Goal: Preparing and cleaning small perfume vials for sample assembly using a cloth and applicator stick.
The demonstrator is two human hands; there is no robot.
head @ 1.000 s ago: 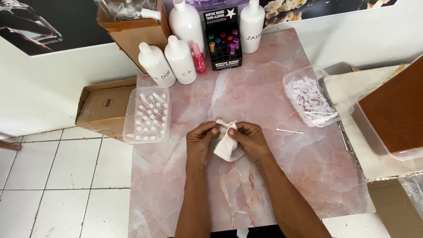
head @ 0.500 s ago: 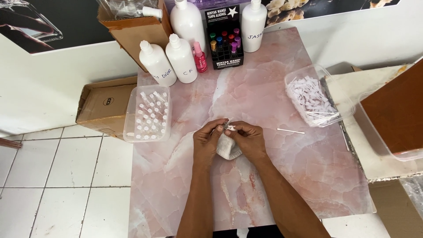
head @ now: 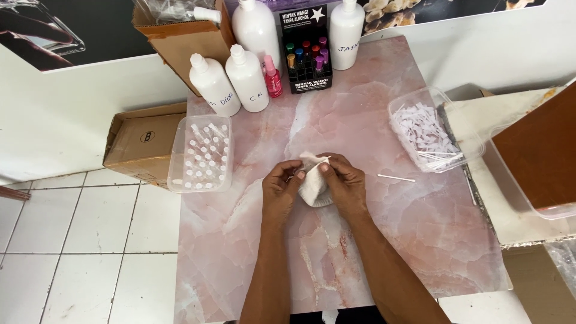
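Spanning the view, a pink marbled surface stands over white floor tiles. White bottles line its far edge. One clear tub holds small vials, another white strips. At the middle, left hand and right hand each close their grip on a white cloth.

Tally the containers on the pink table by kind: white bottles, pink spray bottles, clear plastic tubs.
White bottles: 4
Pink spray bottle: 1
Clear plastic tubs: 2
Total: 7
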